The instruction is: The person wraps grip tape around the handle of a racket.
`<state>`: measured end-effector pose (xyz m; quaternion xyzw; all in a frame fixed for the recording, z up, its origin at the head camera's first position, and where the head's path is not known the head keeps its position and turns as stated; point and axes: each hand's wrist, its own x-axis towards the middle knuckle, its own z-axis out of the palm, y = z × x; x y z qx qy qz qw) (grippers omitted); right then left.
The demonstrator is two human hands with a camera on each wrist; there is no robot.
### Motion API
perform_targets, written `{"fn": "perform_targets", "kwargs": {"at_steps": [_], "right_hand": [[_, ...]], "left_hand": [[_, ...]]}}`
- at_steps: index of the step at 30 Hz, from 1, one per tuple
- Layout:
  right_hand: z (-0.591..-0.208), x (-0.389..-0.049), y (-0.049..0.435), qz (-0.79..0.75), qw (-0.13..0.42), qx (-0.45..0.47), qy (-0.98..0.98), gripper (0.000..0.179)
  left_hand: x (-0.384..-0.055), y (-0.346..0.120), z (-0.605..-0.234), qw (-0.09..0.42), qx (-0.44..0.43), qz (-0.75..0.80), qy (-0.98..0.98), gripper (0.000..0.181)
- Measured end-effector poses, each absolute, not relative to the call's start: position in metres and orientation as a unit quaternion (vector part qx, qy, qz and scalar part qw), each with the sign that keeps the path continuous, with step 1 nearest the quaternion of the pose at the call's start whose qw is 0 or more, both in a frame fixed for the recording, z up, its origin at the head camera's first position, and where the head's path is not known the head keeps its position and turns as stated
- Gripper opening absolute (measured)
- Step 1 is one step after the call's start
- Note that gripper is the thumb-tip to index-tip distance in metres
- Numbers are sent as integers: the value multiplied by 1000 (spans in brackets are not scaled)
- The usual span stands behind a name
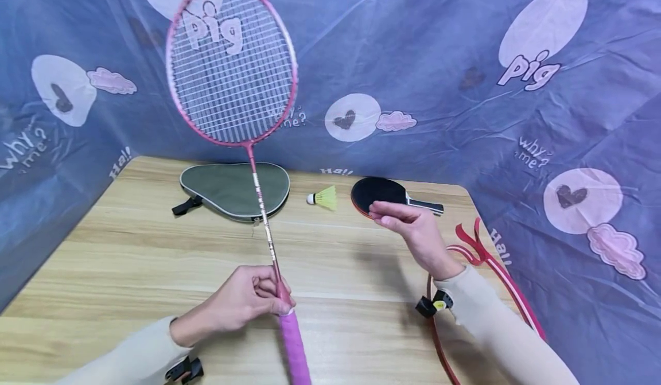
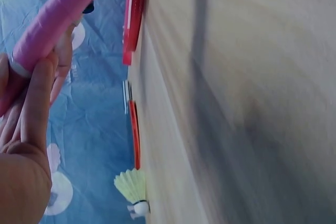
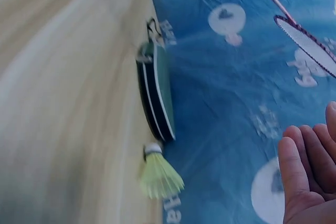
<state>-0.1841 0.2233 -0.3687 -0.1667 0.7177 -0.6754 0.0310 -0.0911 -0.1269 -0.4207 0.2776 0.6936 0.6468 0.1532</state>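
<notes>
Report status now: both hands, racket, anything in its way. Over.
Left hand gripping racket just above purple handle. Right hand open, empty. Racket raised, head up, tilted. Nothing seen blocking its head.

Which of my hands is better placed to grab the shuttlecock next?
Probably your right hand: it holds nothing, its fingers are extended, and the shuttlecock lies ahead and to its left. Your left hand grips the racket, so it would likely need freeing first.
</notes>
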Motion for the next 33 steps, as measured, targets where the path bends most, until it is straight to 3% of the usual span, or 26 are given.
{"fn": "perform_targets", "kwargs": {"at_steps": [10, 19, 33], "right_hand": [[-382, -158, 193, -607, 100, -197, 763, 36], [-402, -144, 179, -589, 169, -224, 758, 40], [-423, -134, 166, -577, 153, -225, 770, 40]], "left_hand": [[-93, -108, -427, 91, 157, 677, 713, 27], [-99, -94, -432, 31, 102, 726, 679, 31], [-107, -81, -437, -75, 58, 715, 693, 25]]}}
